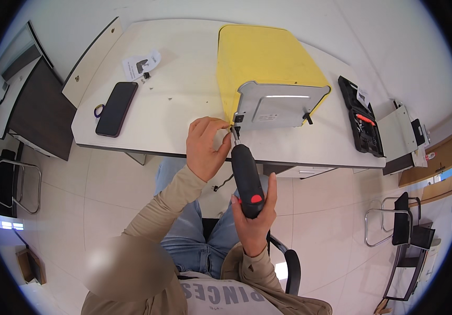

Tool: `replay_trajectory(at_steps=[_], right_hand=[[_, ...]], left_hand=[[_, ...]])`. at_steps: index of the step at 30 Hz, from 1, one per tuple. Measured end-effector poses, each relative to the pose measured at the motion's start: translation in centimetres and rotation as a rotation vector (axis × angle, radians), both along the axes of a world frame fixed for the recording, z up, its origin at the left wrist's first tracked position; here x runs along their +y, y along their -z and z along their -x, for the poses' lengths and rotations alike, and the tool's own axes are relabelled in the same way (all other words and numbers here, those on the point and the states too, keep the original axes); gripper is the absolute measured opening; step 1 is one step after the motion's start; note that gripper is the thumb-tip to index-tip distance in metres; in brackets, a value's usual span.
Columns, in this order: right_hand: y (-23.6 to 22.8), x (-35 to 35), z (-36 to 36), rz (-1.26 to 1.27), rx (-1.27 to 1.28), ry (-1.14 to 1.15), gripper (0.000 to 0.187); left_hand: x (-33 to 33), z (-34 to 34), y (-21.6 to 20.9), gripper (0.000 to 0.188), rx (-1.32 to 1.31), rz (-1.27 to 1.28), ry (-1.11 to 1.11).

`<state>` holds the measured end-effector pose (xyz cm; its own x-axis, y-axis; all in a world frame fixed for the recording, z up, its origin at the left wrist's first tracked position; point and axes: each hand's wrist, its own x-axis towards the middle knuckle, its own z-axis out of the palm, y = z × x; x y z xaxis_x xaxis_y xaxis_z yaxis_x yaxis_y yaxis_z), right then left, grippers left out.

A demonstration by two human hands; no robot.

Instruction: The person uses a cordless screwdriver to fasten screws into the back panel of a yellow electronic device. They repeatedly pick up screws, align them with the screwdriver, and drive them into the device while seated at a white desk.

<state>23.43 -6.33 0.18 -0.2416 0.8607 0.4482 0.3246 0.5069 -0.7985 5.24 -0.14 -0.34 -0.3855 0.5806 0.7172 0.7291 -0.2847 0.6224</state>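
Note:
A yellow box-shaped appliance [265,58] lies on its side on the white table, its grey metal bottom plate [276,107] facing me. My right hand [254,223] grips a black cordless screwdriver [247,178] with red parts around its rear end. The screwdriver's bit meets the plate's near left corner, close to a small black foot. At that same corner my left hand [205,147] has its thumb and fingertips pinched together beside the bit. What the pinch holds, if anything, is too small to make out. Another black foot [308,118] sticks out at the plate's right corner.
An open black tool case [360,118] with an orange-handled tool lies at the table's right. On the left are a dark phone [117,109] with a ring, a leaflet [141,64] and several tiny loose parts. A plug on a cord [223,182] hangs below the table's edge.

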Motion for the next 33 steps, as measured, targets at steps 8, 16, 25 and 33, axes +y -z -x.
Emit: replay_trajectory(at_steps=[8, 16, 25, 33], right_hand=[[0.0, -0.1, -0.1, 0.029, -0.03, 0.014, 0.089], [0.0, -0.2, -0.3, 0.043, 0.008, 0.003, 0.089], [0.0, -0.3, -0.3, 0.16, 0.301, -0.04, 0.088], [-0.8, 0.0, -0.8, 0.325, 0.513, -0.037, 0.087]], left_hand=[[-0.2, 0.1, -0.1, 0.027, 0.016, 0.026, -0.014], [-0.2, 0.1, -0.1, 0.026, 0.011, 0.007, -0.014], [0.0, 0.0, -0.2, 0.027, 0.005, -0.013, -0.003], [-0.4, 0.1, -0.2, 0.029, 0.002, 0.013, 0.009]])
